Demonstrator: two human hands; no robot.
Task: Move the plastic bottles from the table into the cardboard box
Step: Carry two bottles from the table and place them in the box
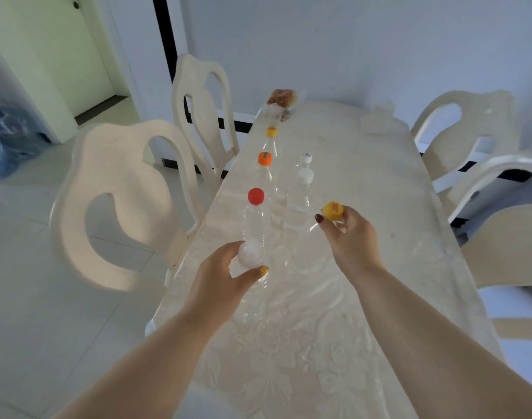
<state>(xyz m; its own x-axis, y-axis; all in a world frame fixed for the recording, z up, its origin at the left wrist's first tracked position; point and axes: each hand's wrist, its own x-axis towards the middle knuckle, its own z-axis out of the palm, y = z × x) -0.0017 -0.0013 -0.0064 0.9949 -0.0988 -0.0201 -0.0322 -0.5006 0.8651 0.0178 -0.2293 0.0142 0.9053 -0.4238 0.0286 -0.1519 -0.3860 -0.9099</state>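
Several clear plastic bottles stand upright on the table [364, 189]. My left hand [225, 276] grips the neck of a white-capped bottle [250, 252] near the table's left edge. My right hand [349, 234] is closed around the top of a yellow-capped bottle [333, 210], whose clear body reaches down to the tabletop. Behind them stand a red-capped bottle [255, 196], an orange-capped bottle [265, 159], another yellow-capped bottle [271, 132] and two white-capped bottles [305, 176]. No cardboard box is in view.
Cream chairs flank the table: two on the left [113, 207], two on the right [470, 131]. A bag of food [282, 97] and a clear container lie at the table's far end. A blue water jug [4, 140] sits on the floor at far left.
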